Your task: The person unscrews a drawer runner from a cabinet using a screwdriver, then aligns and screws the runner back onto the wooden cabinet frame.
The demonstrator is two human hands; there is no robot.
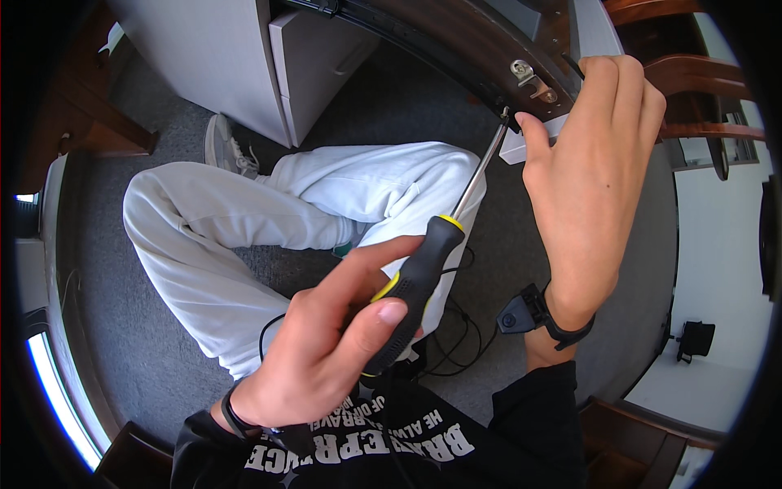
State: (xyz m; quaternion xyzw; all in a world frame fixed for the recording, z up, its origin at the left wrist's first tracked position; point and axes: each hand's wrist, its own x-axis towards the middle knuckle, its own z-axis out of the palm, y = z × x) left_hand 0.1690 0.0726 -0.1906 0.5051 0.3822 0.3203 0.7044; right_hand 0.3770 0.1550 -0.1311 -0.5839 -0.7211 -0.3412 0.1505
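My left hand [326,334] is closed round the black and yellow handle of a screwdriver [415,285]. Its thin metal shaft slants up and to the right. The tip meets a small screw [505,114] at the end of a black metal rail [423,53], which runs along the edge of a dark brown wooden panel [481,41]. My right hand [595,163] grips the panel's right end, thumb beside the screw and fingers curled over the far side, their tips partly hidden. Between the hands and the panel's edge sits a silver metal latch fitting [533,81].
A pale grey cabinet [204,57] with a drawer front stands at the upper left. My legs in white trousers [228,220] are bent on the dark grey carpet [179,269]. Black cables [460,334] lie near my lap. A wooden chair [700,73] is at the upper right.
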